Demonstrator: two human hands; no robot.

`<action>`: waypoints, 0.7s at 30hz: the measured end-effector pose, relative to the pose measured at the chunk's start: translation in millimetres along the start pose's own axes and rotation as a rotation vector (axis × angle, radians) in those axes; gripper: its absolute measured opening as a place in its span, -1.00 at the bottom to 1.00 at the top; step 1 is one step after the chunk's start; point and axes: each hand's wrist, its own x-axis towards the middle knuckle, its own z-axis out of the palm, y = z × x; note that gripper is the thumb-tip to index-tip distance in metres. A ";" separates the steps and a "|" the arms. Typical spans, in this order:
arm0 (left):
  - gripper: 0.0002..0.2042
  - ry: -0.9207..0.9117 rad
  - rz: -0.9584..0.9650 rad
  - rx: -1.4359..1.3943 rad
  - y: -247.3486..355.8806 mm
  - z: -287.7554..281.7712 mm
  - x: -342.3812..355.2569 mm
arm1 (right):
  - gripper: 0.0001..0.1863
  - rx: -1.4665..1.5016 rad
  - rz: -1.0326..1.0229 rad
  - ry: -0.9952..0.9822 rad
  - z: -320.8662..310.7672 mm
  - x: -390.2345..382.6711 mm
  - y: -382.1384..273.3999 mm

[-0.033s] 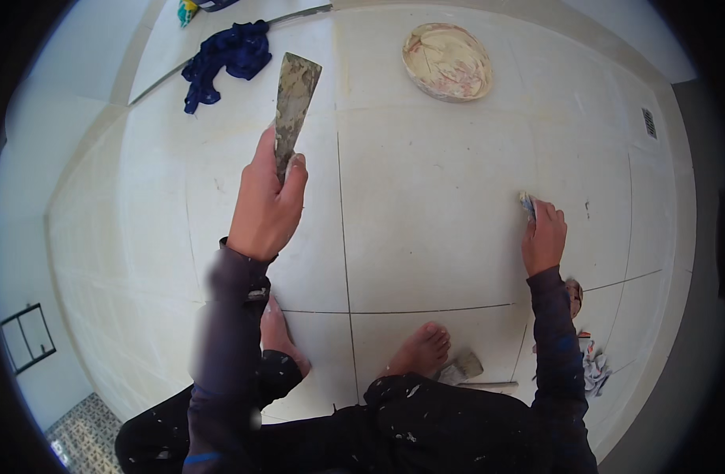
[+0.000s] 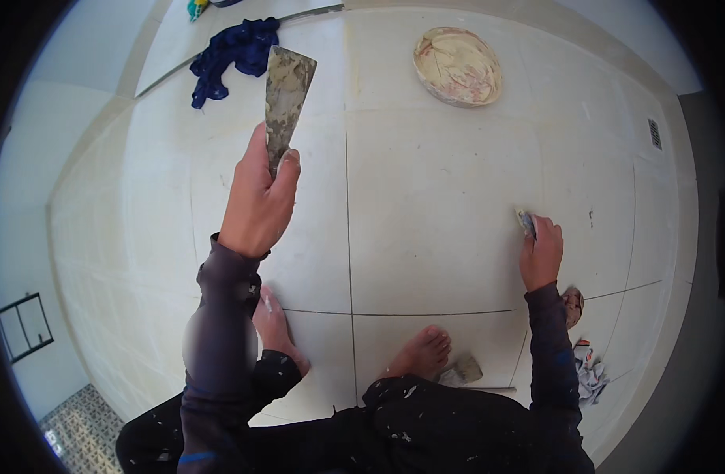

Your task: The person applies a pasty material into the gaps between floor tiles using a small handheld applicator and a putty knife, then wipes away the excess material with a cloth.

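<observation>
I grip a putty-smeared scraper [image 2: 287, 91] in my left hand [image 2: 260, 197], its broad blade pointing up the picture over the tiled floor [image 2: 414, 197]. My right hand [image 2: 542, 253], lower and to the right, has its fingers closed on a small putty-crusted object [image 2: 524, 221], partly hidden and too small to name. Both my bare feet are on the tiles, flecked with white at the left foot [image 2: 277, 332]; my right foot [image 2: 418, 355] is beside a second flat, dirty tool [image 2: 465, 371].
A round tub of cream putty [image 2: 457, 67] sits at the upper right. Dark blue cloth [image 2: 228, 55] lies at the upper left. A crumpled rag [image 2: 591, 371] and a brown round object [image 2: 572, 306] are by my right arm. A wall [image 2: 31, 237] with a black frame [image 2: 27, 328] borders the left.
My left hand and the scraper have shifted slightly left and up in the picture. My right hand has moved a little lower. The floor and objects appear slightly shifted too.
</observation>
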 end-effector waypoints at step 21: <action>-0.62 -0.533 -0.470 -0.929 -11.0 42.5 -126.9 | -0.61 2.106 0.437 -0.365 -5.1 21.3 -225.4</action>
